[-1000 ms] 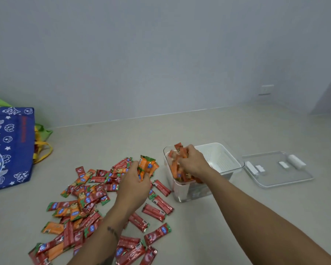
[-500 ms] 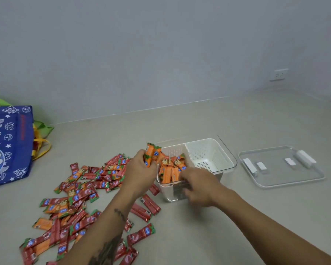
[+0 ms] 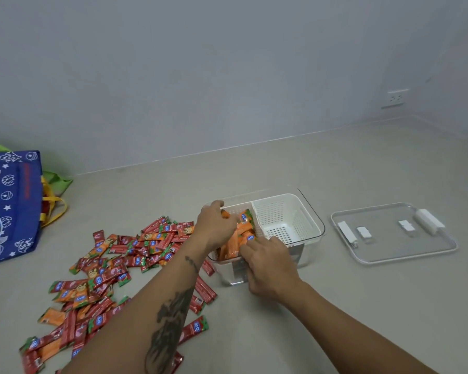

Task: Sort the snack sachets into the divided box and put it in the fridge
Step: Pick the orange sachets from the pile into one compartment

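Legibly, orange sachets (image 3: 245,230) in box (image 3: 312,225) read "aro".

Our left hand (image 3: 214,228) reaches over the box (image 3: 312,225), fingers curled on orange sachets (image 3: 243,233) in its left compartment. Our right hand (image 3: 270,268) rests at the box's near edge, fingers touching the sachets.

both forearms are bare, no sleeves in sight, no watch, no ring or band on either wrist. the left forearm (image 3: 157,314) carries dark tattoo work: a large, ragged-edged patch along its middle, running toward seven o'clock, and a smaller mark near the wrist at about one o'clock from it. the left hand (image 3: 214,225) and the right hand (image 3: 268,265) wear no gloves. the right forearm (image 3: 343,330) shows no markings.
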A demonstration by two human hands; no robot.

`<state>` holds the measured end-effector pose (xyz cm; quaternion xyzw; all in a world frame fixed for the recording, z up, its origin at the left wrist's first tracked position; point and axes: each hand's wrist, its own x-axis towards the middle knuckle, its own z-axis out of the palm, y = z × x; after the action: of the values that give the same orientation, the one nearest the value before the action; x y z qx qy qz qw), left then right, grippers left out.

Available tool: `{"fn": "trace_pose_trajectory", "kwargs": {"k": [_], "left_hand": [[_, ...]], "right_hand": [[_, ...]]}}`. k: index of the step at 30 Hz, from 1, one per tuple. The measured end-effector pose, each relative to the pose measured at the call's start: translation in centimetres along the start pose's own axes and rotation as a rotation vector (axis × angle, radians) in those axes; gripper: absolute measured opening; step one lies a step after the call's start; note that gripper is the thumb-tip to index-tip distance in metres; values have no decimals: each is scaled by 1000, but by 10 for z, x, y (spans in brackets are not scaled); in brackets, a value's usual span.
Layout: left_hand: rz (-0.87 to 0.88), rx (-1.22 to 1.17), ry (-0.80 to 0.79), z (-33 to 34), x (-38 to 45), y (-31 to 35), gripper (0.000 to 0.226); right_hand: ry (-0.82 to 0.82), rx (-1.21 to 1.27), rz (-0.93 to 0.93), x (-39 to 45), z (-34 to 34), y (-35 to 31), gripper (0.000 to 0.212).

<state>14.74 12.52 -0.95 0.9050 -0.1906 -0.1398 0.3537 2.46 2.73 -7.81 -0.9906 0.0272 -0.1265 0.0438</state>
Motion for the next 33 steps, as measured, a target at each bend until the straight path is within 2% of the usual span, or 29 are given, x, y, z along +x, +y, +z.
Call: {"fn": "trace_pose_trajectory", "kwargs": {"k": [3, 5, 9, 12, 17, 21, 26, 29, 33], "left_hand": [[77, 10, 110, -7, -11, -6, 33], [108, 25, 151, -12, -21, -14, 25], [140, 24, 224, -22, -46, -41, 22], [104, -49, 253, -33, -65, -70, 19], [-21, -100, 322, -56, -95, -125, 19], [-139, -138, 370, -77, -121, -173, 19], [-237, -116, 379, -96, -149, -240, 19], [-284, -122, 349, -106, -162, -279, 21], [-324, -41, 340, -124, -167, -323, 20]], "right_hand": [[16, -9, 1, -1, 1, -1, 25], [19, -8, -1, -2, 1, -1, 24], [11, 98, 15, -2, -6, -3, 18], [42, 277, 37, 2, -18, -17, 35], [133, 468, -90, 24, -28, -72, 35], [15, 501, -173, 40, -10, -122, 34], [-316, 461, -147, 42, 28, -177, 36], [-467, 396, -152, 41, 49, -212, 45], [-508, 318, -169, 45, 68, -257, 48]]}}
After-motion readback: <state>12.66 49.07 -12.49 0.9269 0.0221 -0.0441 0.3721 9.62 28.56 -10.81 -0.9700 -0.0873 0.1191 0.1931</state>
